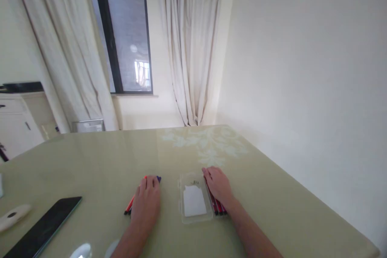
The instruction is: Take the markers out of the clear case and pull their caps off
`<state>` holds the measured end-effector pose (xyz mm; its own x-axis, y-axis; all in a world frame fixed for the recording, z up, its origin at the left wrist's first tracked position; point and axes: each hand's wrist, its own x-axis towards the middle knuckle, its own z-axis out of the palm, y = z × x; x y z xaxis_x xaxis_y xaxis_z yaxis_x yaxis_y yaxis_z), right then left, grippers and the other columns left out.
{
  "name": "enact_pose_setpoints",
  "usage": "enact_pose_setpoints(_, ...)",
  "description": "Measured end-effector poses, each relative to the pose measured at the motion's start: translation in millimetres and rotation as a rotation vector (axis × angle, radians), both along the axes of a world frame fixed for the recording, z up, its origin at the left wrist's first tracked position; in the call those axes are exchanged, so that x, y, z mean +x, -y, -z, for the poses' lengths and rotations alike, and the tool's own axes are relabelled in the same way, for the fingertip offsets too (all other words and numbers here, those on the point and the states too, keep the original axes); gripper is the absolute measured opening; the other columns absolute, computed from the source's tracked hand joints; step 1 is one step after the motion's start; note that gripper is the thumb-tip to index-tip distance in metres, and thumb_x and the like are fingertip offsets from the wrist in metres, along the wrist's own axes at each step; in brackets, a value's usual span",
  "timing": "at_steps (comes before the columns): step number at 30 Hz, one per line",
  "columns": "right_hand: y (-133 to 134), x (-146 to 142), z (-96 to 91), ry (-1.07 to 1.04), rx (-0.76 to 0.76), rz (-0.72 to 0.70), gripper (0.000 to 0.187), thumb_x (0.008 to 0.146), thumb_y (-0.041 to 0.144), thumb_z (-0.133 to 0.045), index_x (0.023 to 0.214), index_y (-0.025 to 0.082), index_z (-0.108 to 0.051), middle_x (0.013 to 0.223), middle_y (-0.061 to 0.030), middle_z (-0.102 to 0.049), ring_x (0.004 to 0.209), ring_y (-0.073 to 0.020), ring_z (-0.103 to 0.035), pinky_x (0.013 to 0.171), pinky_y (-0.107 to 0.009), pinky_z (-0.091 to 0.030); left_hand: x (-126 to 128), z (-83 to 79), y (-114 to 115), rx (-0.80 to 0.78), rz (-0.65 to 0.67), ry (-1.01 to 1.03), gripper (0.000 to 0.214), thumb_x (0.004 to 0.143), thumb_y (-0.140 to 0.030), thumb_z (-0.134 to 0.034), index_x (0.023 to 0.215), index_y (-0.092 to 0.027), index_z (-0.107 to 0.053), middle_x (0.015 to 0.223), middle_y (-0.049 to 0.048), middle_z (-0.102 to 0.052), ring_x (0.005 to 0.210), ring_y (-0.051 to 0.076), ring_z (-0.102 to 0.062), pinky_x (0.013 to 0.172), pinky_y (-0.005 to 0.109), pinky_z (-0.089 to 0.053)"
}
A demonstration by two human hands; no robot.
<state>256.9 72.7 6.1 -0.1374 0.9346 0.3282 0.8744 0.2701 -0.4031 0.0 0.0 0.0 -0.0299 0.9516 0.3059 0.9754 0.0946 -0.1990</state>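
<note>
My left hand (146,199) is closed over a few felt-tip pens (130,204). Red and dark ends stick out below the palm, and orange and blue ends show past the fingertips. To the right lies a clear plastic pen case (196,221), its lid opened flat, with a white paper insert (194,200) in the left half. Over the right half rests my right hand (217,185), fingers curled together at the far end of several dark red felt-tip pens (218,208) lying side by side. The palm hides part of that row.
A black phone or tablet (45,225) lies at the left of the table (102,161), beside a white oval object (15,217). Shiny rounded objects (81,251) sit at the near edge. A wall (308,88) runs along the table's right side; curtains (193,48) hang behind.
</note>
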Motion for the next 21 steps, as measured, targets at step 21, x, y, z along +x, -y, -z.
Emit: enact_pose_setpoints(21, -6.2, -18.6, -8.2, 0.185, 0.039, -0.003, 0.036, 0.103, 0.046, -0.050, 0.086, 0.019, -0.067, 0.093, -0.0086, -0.071, 0.087, -0.0223, -0.065, 0.075, -0.031, -0.040, 49.7, 18.8, 19.1, -0.198, 0.592, 0.447, 0.075, 0.098, -0.069, -0.038, 0.157, -0.024, -0.038, 0.167, 0.0089, -0.030, 0.152, 0.030, -0.031, 0.124, 0.050, -0.029)
